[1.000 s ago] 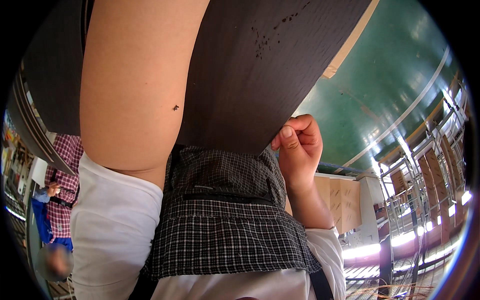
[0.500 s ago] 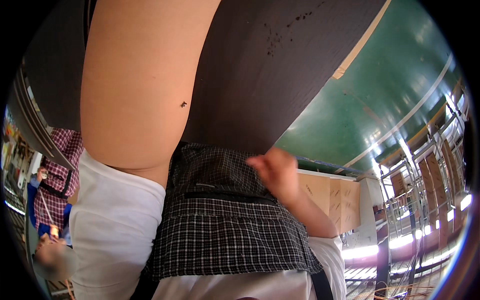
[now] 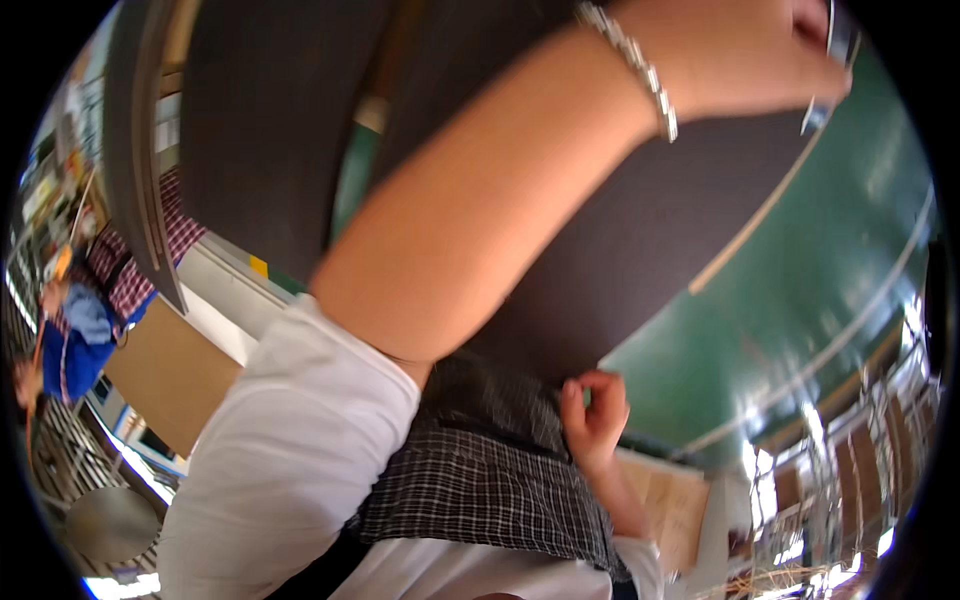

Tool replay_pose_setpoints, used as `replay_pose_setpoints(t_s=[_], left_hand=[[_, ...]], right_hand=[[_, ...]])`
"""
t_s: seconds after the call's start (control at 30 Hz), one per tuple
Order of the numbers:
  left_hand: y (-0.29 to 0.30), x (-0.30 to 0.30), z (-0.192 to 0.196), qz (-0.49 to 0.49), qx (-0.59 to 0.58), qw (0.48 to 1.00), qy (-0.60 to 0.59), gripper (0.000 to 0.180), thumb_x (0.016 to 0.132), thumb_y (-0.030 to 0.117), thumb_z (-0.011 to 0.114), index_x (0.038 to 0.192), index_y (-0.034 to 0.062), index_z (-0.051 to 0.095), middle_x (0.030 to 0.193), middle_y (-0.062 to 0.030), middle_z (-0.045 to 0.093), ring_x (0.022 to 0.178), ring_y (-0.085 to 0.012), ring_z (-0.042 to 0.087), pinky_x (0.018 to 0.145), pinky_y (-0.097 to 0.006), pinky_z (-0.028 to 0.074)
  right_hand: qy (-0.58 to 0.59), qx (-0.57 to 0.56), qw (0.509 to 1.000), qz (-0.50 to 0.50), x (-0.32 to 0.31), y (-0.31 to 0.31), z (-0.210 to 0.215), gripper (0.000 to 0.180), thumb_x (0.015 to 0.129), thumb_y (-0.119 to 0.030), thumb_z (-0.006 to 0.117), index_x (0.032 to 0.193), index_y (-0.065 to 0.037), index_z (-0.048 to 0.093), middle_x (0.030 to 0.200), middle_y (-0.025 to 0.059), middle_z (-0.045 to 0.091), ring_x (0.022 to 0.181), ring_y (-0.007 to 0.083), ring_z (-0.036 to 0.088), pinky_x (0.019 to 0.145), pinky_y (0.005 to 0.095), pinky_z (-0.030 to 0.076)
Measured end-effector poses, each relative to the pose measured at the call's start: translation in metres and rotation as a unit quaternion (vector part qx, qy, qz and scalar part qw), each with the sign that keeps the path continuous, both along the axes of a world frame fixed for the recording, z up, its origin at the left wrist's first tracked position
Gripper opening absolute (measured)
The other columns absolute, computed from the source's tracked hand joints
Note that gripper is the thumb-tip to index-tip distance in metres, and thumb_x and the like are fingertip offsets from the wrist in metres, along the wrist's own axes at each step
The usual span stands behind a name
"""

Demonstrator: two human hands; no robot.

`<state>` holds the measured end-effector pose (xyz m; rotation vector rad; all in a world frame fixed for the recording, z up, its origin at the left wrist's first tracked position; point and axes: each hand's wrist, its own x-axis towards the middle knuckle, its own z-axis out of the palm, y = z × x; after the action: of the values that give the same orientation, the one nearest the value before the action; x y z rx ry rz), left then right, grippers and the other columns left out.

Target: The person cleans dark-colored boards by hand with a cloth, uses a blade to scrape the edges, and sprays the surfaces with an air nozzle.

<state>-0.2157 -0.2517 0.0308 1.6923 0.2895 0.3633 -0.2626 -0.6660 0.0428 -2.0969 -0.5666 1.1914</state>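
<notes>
While the left hand [image 3: 765, 50] stretches across the board [image 3: 660, 240] to a point far along its slanting right edge, a shiny piece [image 3: 817, 116] by the fingers, grip unclear, the right hand [image 3: 597, 420], fingers curled narrow, hold uncertain, sits by the near corner.

One left hand [image 3: 745, 60], one right hand [image 3: 598, 432], one silver bracelet [image 3: 648, 78], one checked apron [image 3: 480, 495], two white sleeves [image 3: 290, 440]
</notes>
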Motion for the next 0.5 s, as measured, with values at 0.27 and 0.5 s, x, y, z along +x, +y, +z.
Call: replay_pose_setpoints(t_s=[0.27, 0.5], left_hand=[[-0.151, -0.033, -0.003, 0.246, 0.050, 0.968, 0.012, 0.025, 0.080, 0.031, 0.071, 0.081, 0.0057, 0.069, 0.073, -0.0080, 0.066, 0.066, -0.0209, 0.062, 0.062, -0.033, 0.048], [-0.196, -0.151, -0.003, 0.248, -0.004, 0.968, -0.020, 0.024, 0.082, 0.029, 0.070, 0.081, 0.0049, 0.067, 0.079, -0.0078, 0.064, 0.072, -0.0208, 0.060, 0.066, -0.032, 0.047]], right_hand=[[-0.194, 0.261, 0.898, 0.296, 0.006, -0.074, 0.012, 0.031, 0.071, 0.000, 0.075, 0.097, -0.007, 0.060, 0.095, 0.0101, 0.064, 0.082, 0.0281, 0.064, 0.070, 0.0404, 0.051], [-0.347, 0.121, 0.795, 0.483, -0.120, -0.097, -0.002, 0.056, 0.093, -0.050, 0.053, 0.132, -0.010, 0.055, 0.144, 0.0139, 0.046, 0.138, 0.0377, 0.035, 0.112, 0.0608, 0.019]])
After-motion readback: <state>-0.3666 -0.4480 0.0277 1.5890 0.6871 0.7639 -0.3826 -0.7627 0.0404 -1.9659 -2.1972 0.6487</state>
